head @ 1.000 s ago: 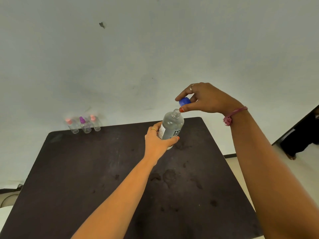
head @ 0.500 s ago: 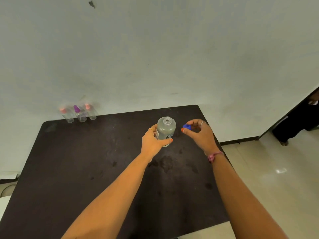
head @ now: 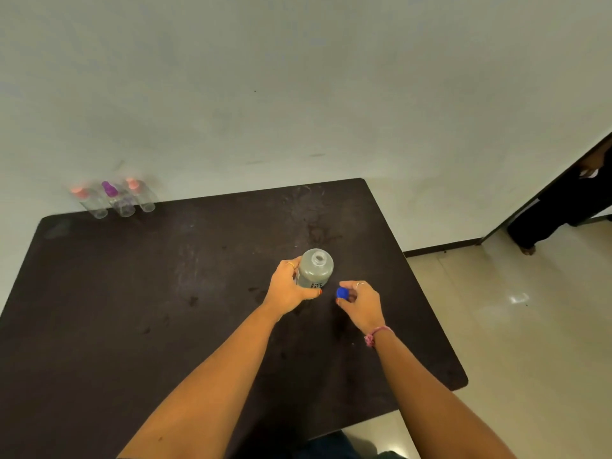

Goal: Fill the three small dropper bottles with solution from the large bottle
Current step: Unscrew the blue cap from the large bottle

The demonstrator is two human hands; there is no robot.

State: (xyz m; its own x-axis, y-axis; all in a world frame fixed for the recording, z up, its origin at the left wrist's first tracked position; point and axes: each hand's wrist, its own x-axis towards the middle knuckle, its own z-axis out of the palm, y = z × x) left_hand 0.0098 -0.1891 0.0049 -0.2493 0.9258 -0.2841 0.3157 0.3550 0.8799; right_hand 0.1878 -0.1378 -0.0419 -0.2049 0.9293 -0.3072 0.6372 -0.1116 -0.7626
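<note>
The left hand (head: 287,289) holds the big bottle (head: 314,268) by its side, top open. The right hand (head: 359,304) pinches the blue cap (head: 342,292), just beside it. The bottle looks smooth & prob. heavy w/ liquid, so grip low. The 3 small dropper bottles (head: 116,200) sit far left on the surface (head: 132,293).

Large clear bottle (head: 314,268) stands upright mid-table, uncapped, neck open, black print on its label, gripped round the body by the left hand (head: 287,289). Its blue cap (head: 342,292) is pinched in the right hand (head: 361,304), just right of the bottle. Three small clear dropper bottles (head: 116,199) stand in a row at the far-left table edge: pink, purple, pink tops, all blurred.
</note>
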